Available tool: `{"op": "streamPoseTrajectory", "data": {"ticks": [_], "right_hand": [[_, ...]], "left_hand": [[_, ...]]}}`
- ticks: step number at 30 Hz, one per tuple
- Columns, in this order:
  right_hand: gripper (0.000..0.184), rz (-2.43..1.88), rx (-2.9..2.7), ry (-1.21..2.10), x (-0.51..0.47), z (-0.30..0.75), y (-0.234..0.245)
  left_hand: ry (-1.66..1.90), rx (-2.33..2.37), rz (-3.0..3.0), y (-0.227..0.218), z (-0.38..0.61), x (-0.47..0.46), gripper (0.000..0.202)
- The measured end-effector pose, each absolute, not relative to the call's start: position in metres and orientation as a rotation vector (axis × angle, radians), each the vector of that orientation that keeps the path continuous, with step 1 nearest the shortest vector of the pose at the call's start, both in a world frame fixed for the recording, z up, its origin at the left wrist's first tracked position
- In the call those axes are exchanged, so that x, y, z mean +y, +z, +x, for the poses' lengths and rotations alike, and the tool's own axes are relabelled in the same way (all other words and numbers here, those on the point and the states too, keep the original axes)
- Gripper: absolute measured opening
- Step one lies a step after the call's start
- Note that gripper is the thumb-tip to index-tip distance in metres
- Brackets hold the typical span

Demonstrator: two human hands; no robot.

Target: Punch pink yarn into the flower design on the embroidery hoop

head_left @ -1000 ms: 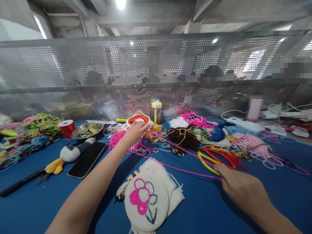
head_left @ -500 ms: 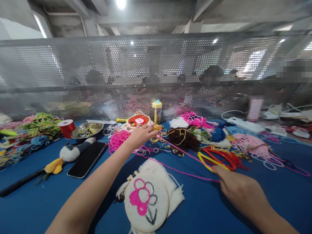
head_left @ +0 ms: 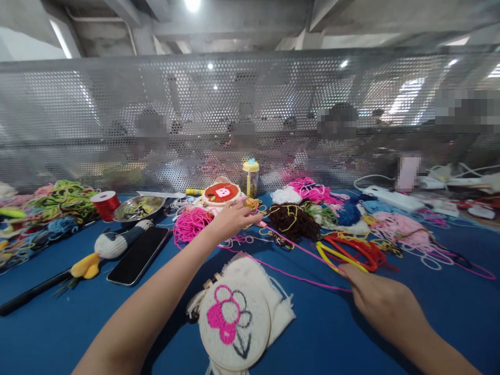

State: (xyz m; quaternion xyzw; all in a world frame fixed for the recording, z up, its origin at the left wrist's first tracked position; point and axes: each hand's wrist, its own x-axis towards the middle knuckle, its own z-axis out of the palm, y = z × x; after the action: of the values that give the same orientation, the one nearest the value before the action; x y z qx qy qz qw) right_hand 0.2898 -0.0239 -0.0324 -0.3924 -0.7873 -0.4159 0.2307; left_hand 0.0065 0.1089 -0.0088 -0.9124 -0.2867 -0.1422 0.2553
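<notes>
My left hand (head_left: 234,219) reaches far across the blue table (head_left: 78,323) and pinches a strand of pink yarn (head_left: 289,273) beside a tangled pink yarn pile (head_left: 191,221). That strand runs right to my right hand (head_left: 375,299), whose closed fingers press it down near red and yellow cords (head_left: 351,250). An embroidery hoop (head_left: 234,323) with a pink flower on white cloth lies close in front of me, between my arms.
A black phone (head_left: 138,255), a knitted penguin toy (head_left: 107,247), a red spool (head_left: 105,204), a metal dish (head_left: 138,208), a red embroidered hoop (head_left: 222,192), a small jar (head_left: 250,178) and several yarn heaps crowd the table. A perforated metal screen (head_left: 250,114) stands behind; people sit beyond it.
My left hand has slid right and toward me, drawing the pink strand along and uncovering the red embroidered hoop. My right hand has stayed nearly still on the strand.
</notes>
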Motion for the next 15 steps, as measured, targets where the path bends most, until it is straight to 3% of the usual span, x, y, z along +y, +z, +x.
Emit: {"op": "streamPoseTrajectory", "data": {"ticks": [15], "right_hand": [[0.029, -1.12, -2.169, -1.061, -0.0234, 0.2881, -0.0337]], "left_hand": [[-0.363, -0.748, -2.492, -0.0126, 0.0073, 0.1116, 0.022]]}}
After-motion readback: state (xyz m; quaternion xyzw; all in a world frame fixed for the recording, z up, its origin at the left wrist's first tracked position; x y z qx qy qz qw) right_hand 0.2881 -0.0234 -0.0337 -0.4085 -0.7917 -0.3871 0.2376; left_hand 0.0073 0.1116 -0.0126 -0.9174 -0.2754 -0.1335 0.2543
